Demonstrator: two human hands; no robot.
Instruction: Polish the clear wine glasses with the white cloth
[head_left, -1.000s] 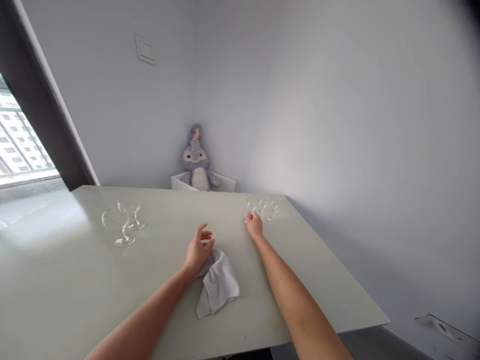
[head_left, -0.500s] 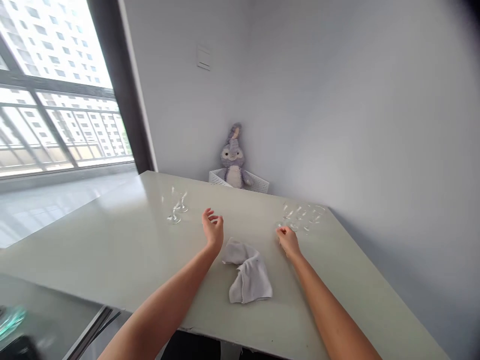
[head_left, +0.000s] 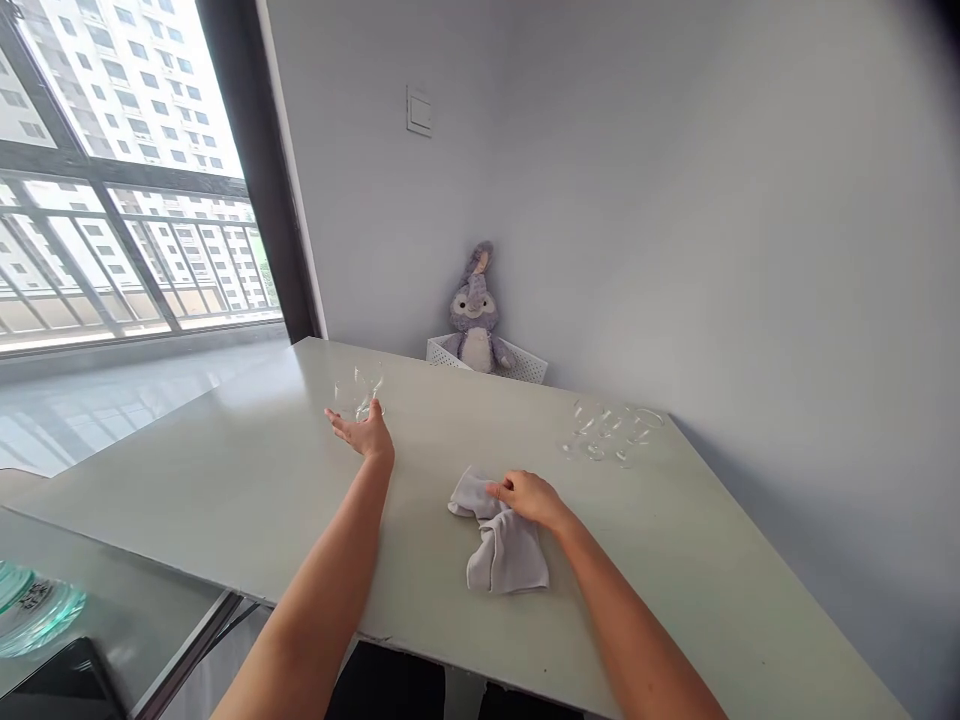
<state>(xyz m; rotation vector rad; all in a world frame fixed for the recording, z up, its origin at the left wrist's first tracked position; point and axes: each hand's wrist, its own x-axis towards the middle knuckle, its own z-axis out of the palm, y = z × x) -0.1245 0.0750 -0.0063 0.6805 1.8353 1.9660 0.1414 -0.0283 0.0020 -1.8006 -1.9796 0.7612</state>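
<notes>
Off come the fingers: the right glasses (head_left: 601, 430) stand free beyond the right grip (head_left: 529, 497), now half-curled at the cloth (head_left: 510, 556) just below, pinch unclear. The left grip (head_left: 364, 436), spread open and seemingly empty, reaches the left glasses (head_left: 369, 384) just beyond.

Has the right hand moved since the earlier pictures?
Yes: judged against the right-side glasses, the right hand has moved left, to the cloth.

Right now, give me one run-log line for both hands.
left hand: open, near left glasses | right hand: at cloth, grip unclear | right glasses: upright on table
</notes>
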